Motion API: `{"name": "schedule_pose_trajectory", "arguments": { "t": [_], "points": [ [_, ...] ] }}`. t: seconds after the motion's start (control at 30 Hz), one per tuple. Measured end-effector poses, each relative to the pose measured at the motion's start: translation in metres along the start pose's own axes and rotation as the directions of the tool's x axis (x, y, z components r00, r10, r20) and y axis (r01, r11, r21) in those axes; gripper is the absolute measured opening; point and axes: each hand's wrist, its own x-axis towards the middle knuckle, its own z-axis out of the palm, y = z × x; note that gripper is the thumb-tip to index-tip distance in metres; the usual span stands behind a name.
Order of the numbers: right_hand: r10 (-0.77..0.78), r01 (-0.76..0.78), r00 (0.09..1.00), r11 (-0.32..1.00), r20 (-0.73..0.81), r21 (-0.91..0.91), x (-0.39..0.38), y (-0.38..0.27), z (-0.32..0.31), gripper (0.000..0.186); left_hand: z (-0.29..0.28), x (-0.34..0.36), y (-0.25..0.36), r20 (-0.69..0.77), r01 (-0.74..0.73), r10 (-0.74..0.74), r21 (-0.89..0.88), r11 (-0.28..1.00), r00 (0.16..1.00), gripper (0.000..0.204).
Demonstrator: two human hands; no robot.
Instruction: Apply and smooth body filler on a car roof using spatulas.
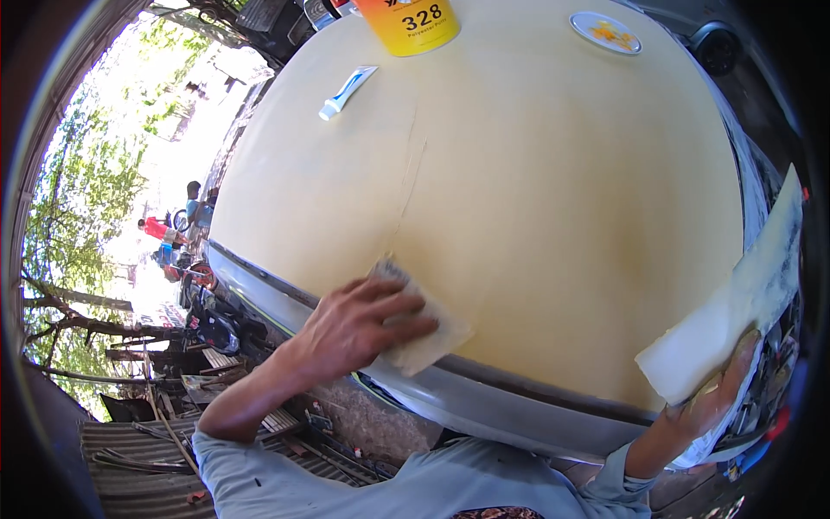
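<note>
Our left hand [359, 324] clasps a pad [432, 344] | our right hand [722, 394] grips a board [722, 316], underside hidden | tub [411, 26] top cut off

Left fingers [393, 309] bent, right forearm [664, 441] outstretched

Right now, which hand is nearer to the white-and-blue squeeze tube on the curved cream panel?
Left. The left hand is at the near edge of the panel, with the tube ahead of it; the right hand is farther off, by the near right corner.
</note>
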Motion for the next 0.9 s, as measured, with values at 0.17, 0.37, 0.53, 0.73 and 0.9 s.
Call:
{"name": "schedule_pose_trajectory", "arguments": {
  "t": [0.17,0.37,0.53,0.73,0.9],
  "points": [
    [-0.075,0.078,0.997,0.993,-0.026,0.094,-0.001,-0.005,0.008,0.08,-0.014,-0.035,0.008,0.021,0.084,-0.085,0.035,0.996,0.996,0.049],
    [0.281,-0.577,0.793,0.63,0.54,0.52,-0.047,-0.081,0.048,0.047,-0.028,-0.027,0.062,-0.411,-0.215,0.141,-0.142,0.966,0.901,0.045],
    [0.294,-0.843,0.4,-0.255,0.868,0.474,0.0,-0.168,0.05,0.045,-0.011,-0.022,0.061,-0.408,-0.206,0.157,-0.079,0.975,0.899,0.042],
    [0.363,-0.77,0.521,-0.19,0.772,0.609,0.014,-0.159,0.036,0.034,-0.033,-0.029,0.023,-0.378,0.044,-0.039,0.003,0.999,0.925,0.07],
    [0.143,-0.641,0.754,0.374,0.641,0.671,0.005,-0.166,0.053,0.029,-0.026,-0.01,0.063,-0.336,0.09,-0.044,0.123,0.988,0.941,0.07]
  ]
}}
